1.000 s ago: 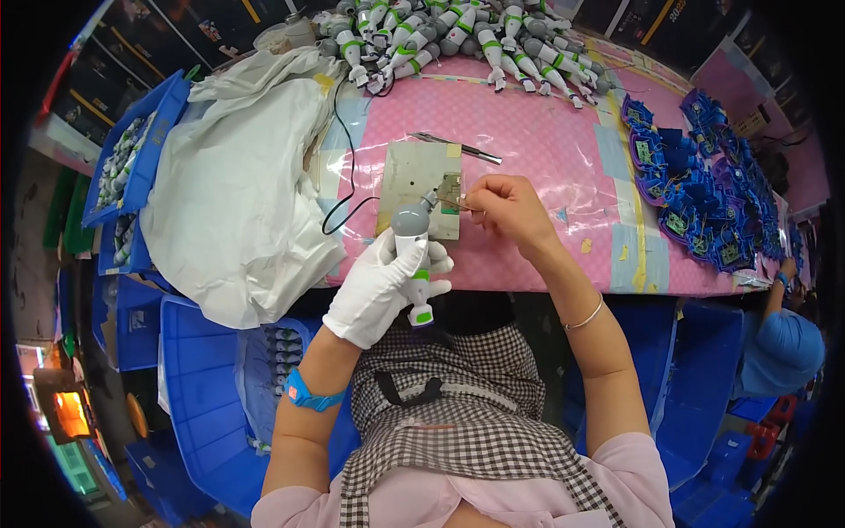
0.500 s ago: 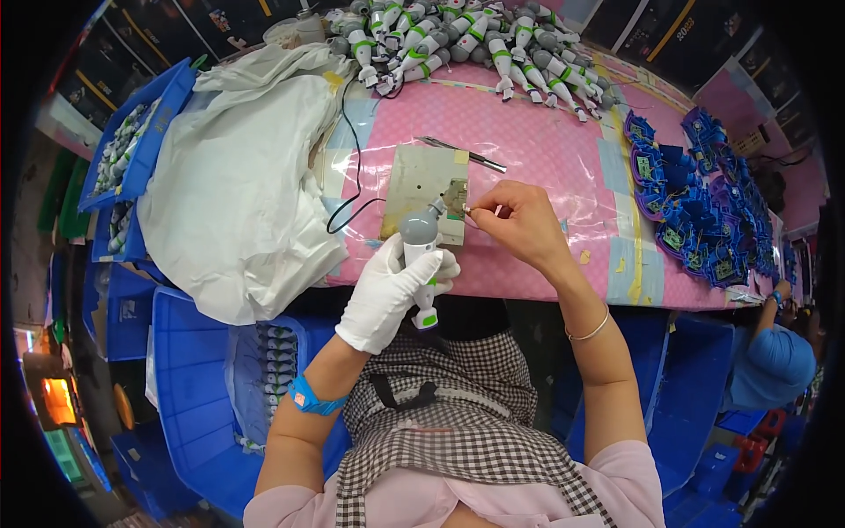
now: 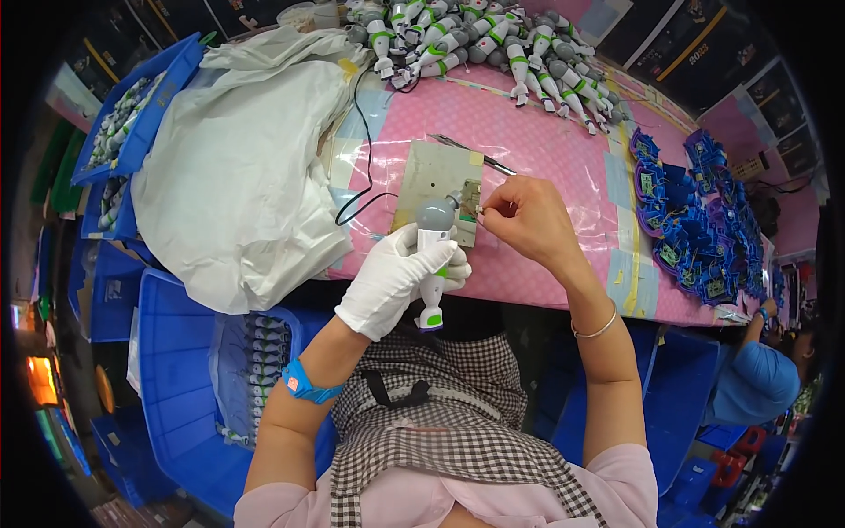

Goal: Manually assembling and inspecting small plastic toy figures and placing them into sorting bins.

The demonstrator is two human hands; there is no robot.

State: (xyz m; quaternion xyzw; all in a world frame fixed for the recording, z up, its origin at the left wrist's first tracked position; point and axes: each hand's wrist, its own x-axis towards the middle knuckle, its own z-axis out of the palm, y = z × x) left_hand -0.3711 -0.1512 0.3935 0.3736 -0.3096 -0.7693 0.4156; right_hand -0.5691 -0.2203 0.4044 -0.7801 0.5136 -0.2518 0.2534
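My left hand [image 3: 398, 280], in a white glove, is closed round a white toy arm [image 3: 432, 286] with green bands and a grey ball [image 3: 436, 215] at its upper end. A short grey peg sticks out of the ball toward my right hand. My bare right hand [image 3: 532, 218] pinches a tiny pale piece [image 3: 480, 211] between thumb and forefinger. What that piece is, I cannot make out. Both hands are over a flat grey metal plate [image 3: 422, 180] that has a small fixture at its right side. A slim pen-like tool [image 3: 499, 165] lies just beyond the plate.
Many similar toy arms [image 3: 458, 44] are heaped at the back. White sheeting [image 3: 238, 167] covers the left, with a black cable [image 3: 363, 145] beside it. Blue-purple parts with circuit boards [image 3: 695, 220] stand right. Blue bins [image 3: 180, 396] flank my lap. Another person [image 3: 753, 378] sits far right.
The whole view has shifted slightly. Both hands keep nearly the same pose over the plate, with the toy arm still in my left hand.
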